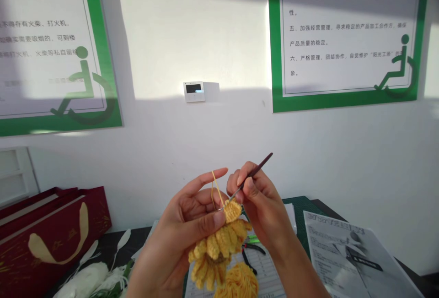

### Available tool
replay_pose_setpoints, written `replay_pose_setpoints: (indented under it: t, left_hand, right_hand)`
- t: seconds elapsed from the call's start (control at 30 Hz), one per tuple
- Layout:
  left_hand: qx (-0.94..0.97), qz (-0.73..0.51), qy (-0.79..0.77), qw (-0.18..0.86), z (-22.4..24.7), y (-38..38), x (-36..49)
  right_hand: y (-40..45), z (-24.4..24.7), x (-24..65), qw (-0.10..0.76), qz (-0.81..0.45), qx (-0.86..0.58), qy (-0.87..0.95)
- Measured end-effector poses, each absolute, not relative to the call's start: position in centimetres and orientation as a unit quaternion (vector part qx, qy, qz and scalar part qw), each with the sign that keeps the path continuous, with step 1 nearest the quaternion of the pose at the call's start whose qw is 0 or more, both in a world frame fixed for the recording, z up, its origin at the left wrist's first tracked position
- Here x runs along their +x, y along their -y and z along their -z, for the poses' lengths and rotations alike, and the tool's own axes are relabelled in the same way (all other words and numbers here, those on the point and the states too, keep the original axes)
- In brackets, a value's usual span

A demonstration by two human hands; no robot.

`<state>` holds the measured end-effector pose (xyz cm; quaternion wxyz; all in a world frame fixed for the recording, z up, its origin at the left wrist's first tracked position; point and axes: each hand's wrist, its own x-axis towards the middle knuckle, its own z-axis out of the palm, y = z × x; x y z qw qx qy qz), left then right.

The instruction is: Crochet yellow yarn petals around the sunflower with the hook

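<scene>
My left hand (195, 218) pinches the top of a yellow crocheted piece (219, 243) with many petals, and a strand of yellow yarn (217, 186) loops over its raised index finger. In my right hand (259, 197) is a crochet hook (259, 165) with a dark handle, held like a pen. The hook's metal shaft reaches into the small yellow petal (232, 211) between the two hands. Below the hands lies a ball of yellow yarn (237, 281), partly cut off by the lower edge. Pliers (252, 257) with dark handles lie behind it, partly hidden.
A dark red gift bag (65, 238) with cream ribbon handles stands at the left. White yarn (85, 279) lies beside it. On the right, a printed sheet (346, 252) and a dark clip-like tool (364, 258) rest near a green cutting mat (300, 206). The white wall rises behind.
</scene>
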<state>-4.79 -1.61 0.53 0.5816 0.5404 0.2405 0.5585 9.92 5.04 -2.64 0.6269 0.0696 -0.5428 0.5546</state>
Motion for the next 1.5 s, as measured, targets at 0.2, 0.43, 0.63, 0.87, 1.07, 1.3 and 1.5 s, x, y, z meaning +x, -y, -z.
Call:
replay_pose_setpoints:
  t: [0.2,0.43,0.63,0.87,1.07,1.3,1.5]
  left_hand:
    - [0.544,-0.533,-0.219,0.61,-0.2,1.3,-5.2]
    - [0.559,-0.544,-0.221,0.585,-0.3,1.7,-4.7]
    - [0.547,-0.625,-0.334,0.445,-0.4,2.2,-3.8]
    - [0.533,-0.646,-0.337,0.429,-0.6,2.3,-3.6]
    - [0.49,-0.694,-0.331,0.41,-0.5,2.1,-2.9]
    - [0.451,-0.677,-0.291,0.502,0.0,1.5,-1.9]
    - [0.478,-0.631,-0.292,0.537,-0.5,1.6,-3.2]
  right_hand:
    - [-5.3,2.7,10.5,0.667,-0.467,0.093,0.572]
    - [-4.9,2.4,10.7,0.612,-0.549,0.093,0.561]
    - [-4.9,2.5,9.6,0.59,-0.598,0.034,0.541]
    - [-5.4,2.7,10.0,0.576,-0.573,0.063,0.58]
    - [-5.5,2.7,10.3,0.674,-0.324,0.042,0.662]
    - [-5.0,4.4,9.7,0.795,-0.022,-0.006,0.607]
    - [-5.2,3.6,9.5,0.772,-0.258,0.062,0.578]
